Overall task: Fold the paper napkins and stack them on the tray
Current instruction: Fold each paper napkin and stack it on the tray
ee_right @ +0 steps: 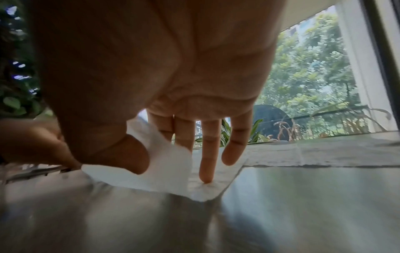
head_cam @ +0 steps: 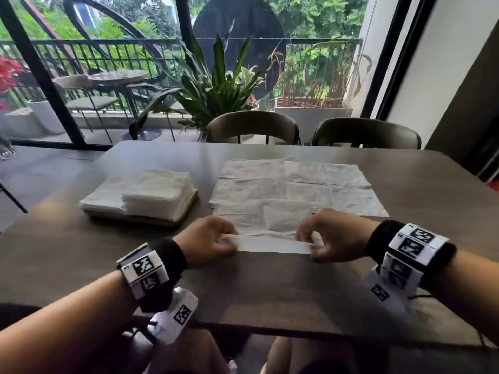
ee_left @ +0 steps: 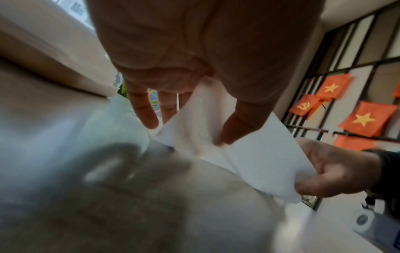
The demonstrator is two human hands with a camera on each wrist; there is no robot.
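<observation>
A white paper napkin lies near the front middle of the dark table, its near edge lifted into a fold. My left hand pinches the napkin's left end between thumb and fingers. My right hand pinches the right end, with one fingertip pressing the napkin's corner onto the table. Behind them several unfolded napkins lie spread flat. At the left a wooden tray carries two stacks of folded napkins.
Two dark chairs stand at the table's far edge, with a potted plant and glass doors behind them. The table has bare surface in front of my hands and at the far right.
</observation>
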